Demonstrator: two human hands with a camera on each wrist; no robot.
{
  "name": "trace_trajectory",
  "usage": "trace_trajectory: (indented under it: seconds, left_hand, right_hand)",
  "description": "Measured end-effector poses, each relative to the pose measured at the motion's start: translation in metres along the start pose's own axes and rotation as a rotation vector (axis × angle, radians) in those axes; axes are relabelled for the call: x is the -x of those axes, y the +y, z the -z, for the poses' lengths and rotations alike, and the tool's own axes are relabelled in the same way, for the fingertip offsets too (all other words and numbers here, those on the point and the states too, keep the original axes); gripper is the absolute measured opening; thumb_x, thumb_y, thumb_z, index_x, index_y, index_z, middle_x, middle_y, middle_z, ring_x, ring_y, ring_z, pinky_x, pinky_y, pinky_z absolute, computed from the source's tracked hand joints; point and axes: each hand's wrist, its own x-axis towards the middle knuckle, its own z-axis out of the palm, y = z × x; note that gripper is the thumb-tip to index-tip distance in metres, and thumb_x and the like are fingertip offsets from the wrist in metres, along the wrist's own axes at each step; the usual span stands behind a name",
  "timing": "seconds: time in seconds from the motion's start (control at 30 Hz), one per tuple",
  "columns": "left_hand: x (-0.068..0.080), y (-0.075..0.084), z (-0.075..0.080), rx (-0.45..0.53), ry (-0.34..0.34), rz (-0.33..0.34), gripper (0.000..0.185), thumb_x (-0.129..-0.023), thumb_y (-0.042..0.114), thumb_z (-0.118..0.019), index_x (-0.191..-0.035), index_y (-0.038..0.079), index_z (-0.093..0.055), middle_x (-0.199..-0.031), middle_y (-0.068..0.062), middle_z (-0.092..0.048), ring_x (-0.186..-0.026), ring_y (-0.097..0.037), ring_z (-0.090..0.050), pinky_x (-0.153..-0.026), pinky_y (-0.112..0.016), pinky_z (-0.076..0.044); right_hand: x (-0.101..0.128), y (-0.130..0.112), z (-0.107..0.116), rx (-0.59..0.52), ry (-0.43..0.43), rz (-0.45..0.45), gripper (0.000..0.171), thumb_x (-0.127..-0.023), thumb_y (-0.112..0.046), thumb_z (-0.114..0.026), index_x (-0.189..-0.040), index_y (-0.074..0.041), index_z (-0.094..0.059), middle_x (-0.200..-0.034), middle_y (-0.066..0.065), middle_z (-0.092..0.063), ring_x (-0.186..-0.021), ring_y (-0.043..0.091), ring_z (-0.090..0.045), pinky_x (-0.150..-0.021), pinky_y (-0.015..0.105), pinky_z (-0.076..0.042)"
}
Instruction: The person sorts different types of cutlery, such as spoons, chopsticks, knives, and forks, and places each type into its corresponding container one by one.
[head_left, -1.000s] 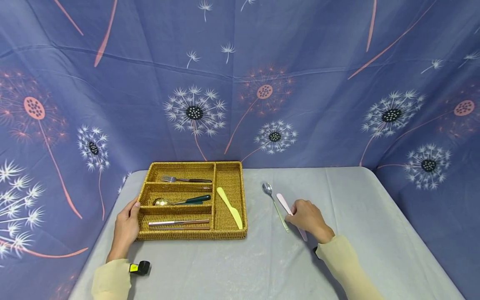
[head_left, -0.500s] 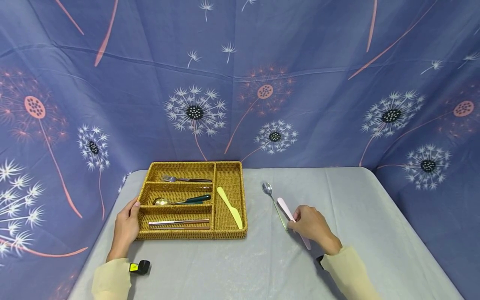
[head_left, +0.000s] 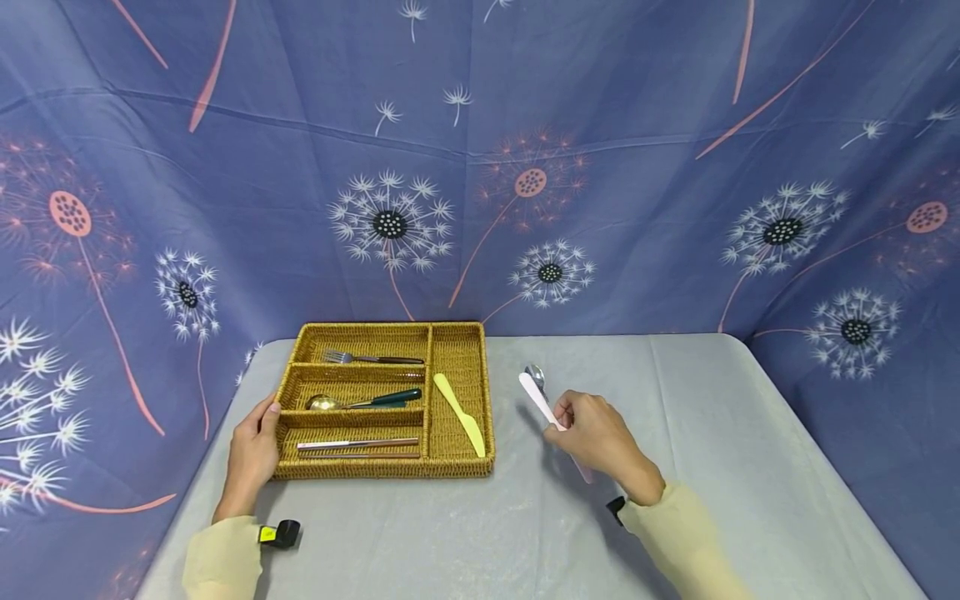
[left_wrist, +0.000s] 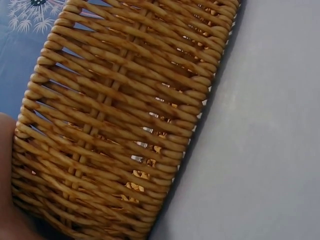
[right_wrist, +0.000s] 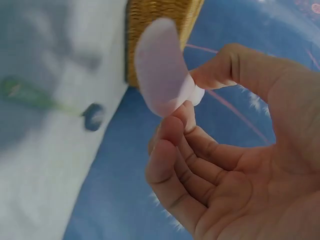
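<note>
My right hand [head_left: 596, 429] pinches a pale pink table knife [head_left: 536, 397] between thumb and fingertips, raised over the table, its shadow falling below. In the right wrist view the knife's broad blade [right_wrist: 162, 70] points out from the fingers. Behind the knife lies a long spoon [head_left: 536, 372] with a green handle [right_wrist: 25, 92], mostly covered in the head view. At the left, my left hand [head_left: 252, 450] grips the side of a woven cutlery tray [head_left: 457, 468], thumb at the rim. The left wrist view shows the tray's wicker wall [left_wrist: 115, 110] close up.
The tray's sections hold a fork [head_left: 375, 360], a spoon [head_left: 324, 403] with dark green-handled cutlery, chopsticks [head_left: 358, 445] and a yellow knife [head_left: 459, 415]. A grey-white cloth covers the table [head_left: 420, 542]. Blue dandelion-print curtains [head_left: 637, 208] surround it.
The right hand has lifted the pink knife off the table and moved it left and up, across the spoon. The left hand and the tray have stayed in place.
</note>
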Motion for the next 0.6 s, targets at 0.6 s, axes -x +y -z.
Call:
trace_trajectory:
  seconds: [0.6]
  left_hand:
    - [-0.001,0.000,0.001,0.012,-0.014,0.001,0.060,-0.119,0.041,-0.031,-0.166,0.004,-0.038,-0.168,-0.029,-0.035,-0.156,-0.053,-0.026,-0.127,-0.068,-0.022]
  right_hand:
    - [-0.051,-0.066,-0.032,-0.010,-0.070,0.092,0.018,-0.083,-0.013,-0.084,-0.078,-0.013,-0.066,-0.069,-0.005,-0.062,-0.073,0.017,-0.055,-0.071,0.035,-0.049]
